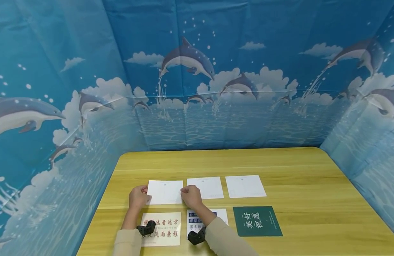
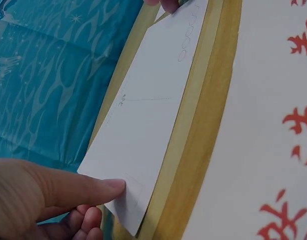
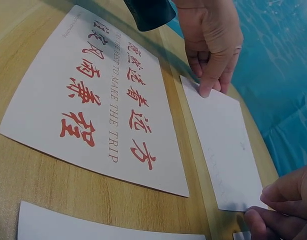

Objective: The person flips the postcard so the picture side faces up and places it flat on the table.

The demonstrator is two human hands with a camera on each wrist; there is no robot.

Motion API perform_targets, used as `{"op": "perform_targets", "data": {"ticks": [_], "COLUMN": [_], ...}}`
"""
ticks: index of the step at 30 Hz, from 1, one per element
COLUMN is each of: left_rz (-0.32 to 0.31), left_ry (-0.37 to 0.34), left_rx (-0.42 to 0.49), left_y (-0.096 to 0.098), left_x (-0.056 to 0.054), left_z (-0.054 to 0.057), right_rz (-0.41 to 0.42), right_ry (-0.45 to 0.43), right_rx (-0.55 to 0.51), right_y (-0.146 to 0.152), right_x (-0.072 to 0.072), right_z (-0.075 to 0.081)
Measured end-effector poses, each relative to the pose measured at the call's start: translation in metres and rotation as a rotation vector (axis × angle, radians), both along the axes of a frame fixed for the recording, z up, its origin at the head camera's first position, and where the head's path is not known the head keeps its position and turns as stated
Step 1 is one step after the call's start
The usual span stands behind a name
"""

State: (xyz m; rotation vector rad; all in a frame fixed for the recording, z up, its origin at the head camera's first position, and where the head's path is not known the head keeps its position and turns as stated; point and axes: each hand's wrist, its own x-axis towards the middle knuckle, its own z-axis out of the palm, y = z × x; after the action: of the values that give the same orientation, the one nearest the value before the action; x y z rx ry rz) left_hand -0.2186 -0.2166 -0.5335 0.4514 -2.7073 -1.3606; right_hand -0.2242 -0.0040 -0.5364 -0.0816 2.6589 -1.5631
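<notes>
A white postcard point(image 1: 165, 192), with faint print and a row of small outlines, is held by its two short ends just above or on the wooden table. At its left end my left hand point(image 1: 138, 197) pinches it, thumb on top and fingers curled beneath, as the left wrist view shows. My right hand point(image 1: 191, 196) pinches the right end near a corner between thumb and finger. Nearer to me lies a cream postcard point(image 1: 161, 227) with red Chinese lettering; its print also shows large beside the held card in the right wrist view.
Two more white postcards point(image 1: 206, 187) lie to the right in the same row. A white-and-blue printed card point(image 1: 221, 215), partly under my right forearm, and a dark green card point(image 1: 257, 221) lie in the near row. A blue dolphin-patterned sheet point(image 1: 184, 121) surrounds the table point(image 1: 312, 199).
</notes>
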Motion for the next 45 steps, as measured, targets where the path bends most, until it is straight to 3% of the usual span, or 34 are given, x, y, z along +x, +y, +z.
{"op": "perform_targets", "data": {"ticks": [8,18,21,24,28,34,45], "left_rz": [-0.001,0.039,0.047,0.053,0.015,-0.044,-0.015], "left_ry": [0.026,0.251,0.281,0.248,0.195,0.17,0.213], "left_rx": [0.022,0.007,0.008,0.004,-0.006,-0.001,-0.003], "left_y": [-0.001,0.007,0.007,0.005,0.001,-0.001,-0.006], "left_x": [-0.003,0.004,0.006,0.007,0.006,0.007,0.013], "left_z": [0.001,-0.005,-0.003,-0.001,0.001,0.004,0.005], "right_rz": [-0.06,-0.177,-0.187,-0.194,-0.186,-0.148,-0.055], "right_ry": [-0.04,-0.104,-0.124,-0.156,-0.164,-0.153,-0.05], "right_rx": [-0.014,-0.139,-0.159,-0.18,-0.198,-0.168,-0.078], "right_y": [-0.003,-0.002,-0.003,-0.005,-0.007,-0.006,-0.003], "right_x": [0.0,-0.004,-0.006,-0.007,-0.01,-0.014,-0.013], "right_z": [-0.001,0.003,0.004,0.005,0.007,0.009,0.006]}}
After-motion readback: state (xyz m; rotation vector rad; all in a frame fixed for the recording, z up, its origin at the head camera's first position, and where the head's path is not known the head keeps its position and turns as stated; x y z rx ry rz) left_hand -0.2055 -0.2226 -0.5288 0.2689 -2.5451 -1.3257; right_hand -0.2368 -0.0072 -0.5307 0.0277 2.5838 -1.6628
